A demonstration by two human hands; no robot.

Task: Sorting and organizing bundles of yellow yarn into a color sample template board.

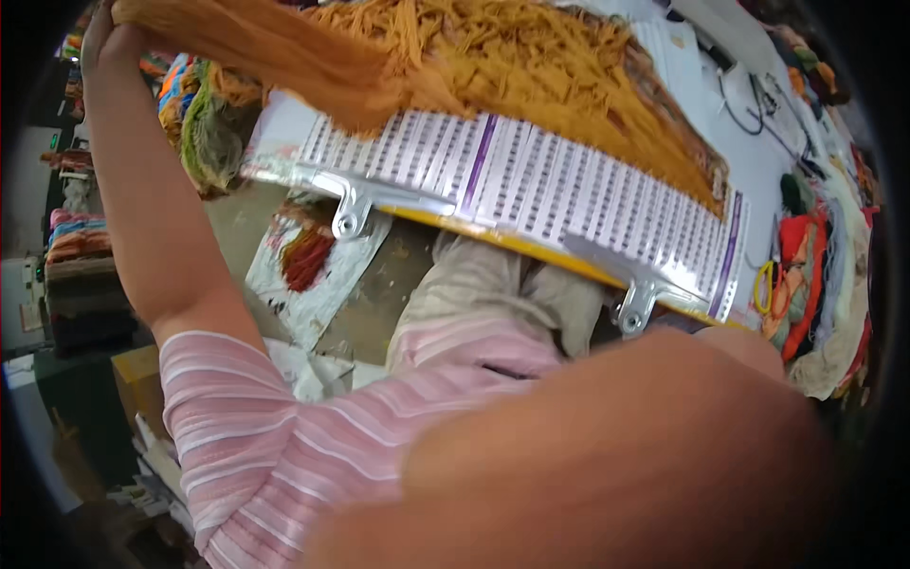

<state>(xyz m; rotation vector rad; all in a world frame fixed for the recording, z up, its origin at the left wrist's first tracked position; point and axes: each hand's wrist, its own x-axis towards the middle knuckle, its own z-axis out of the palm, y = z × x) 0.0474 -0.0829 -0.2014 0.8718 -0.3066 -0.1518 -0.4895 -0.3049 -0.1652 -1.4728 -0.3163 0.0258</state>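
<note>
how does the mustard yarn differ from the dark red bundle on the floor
Colour: the mustard yarn is orange-brown; the dark red bundle is much deeper and redder.
Size: the yarn makes a broad mass, while the bundle is a small clump.
Pose: the yarn spreads over the patterned board and stretches up to the left hand; the bundle lies on a white sheet.
Both look loose and stringy.

Yarn pile (540,81) on counter (751,175), overlapping strips (569,194) in front; hank (210,133) left, bundles (804,261) right; sheet (322,313) on floor (403,261) below.
</note>
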